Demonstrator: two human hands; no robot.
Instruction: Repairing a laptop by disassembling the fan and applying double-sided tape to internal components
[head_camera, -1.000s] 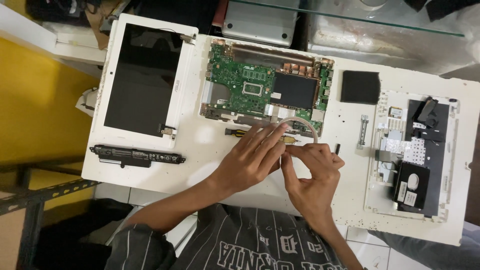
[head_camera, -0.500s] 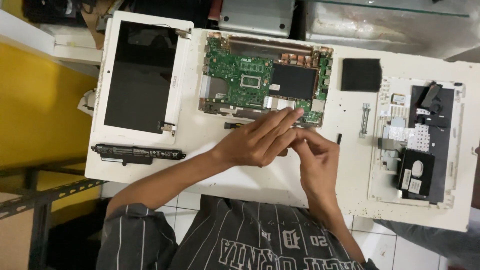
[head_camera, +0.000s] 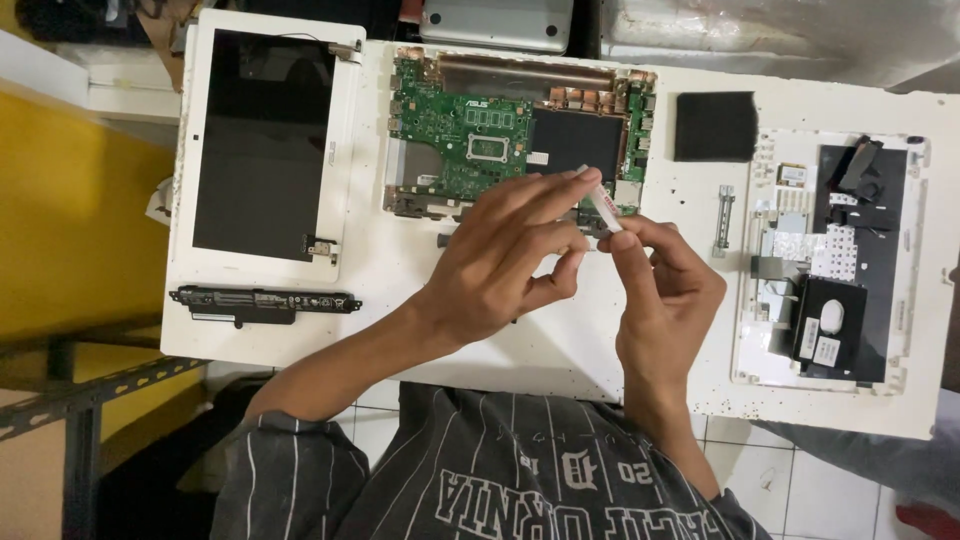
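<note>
Both grips meet over the middle of the white surface (head_camera: 560, 350). My left hand (head_camera: 505, 262) and my right hand (head_camera: 665, 300) each pinch a small white tube (head_camera: 600, 203), the left fingers at its upper end, the right thumb and forefinger pressed together on its lower end. I see the tube raised above the surface, tilted, hovering in front of the lower edge of the green circuit board (head_camera: 460, 125), which lies bare with a copper heat pipe (head_camera: 525, 72) along its top. Left of the board I see a white-framed screen panel (head_camera: 265, 145) lying face up, and below that a long black battery bar (head_camera: 262, 302). Right of the board sits a black foam square (head_camera: 715, 125), then a small metal hinge piece (head_camera: 724, 215), and further right the white laptop base shell (head_camera: 835, 255) with its black parts. Whether the tube is capped I cannot tell.
</note>
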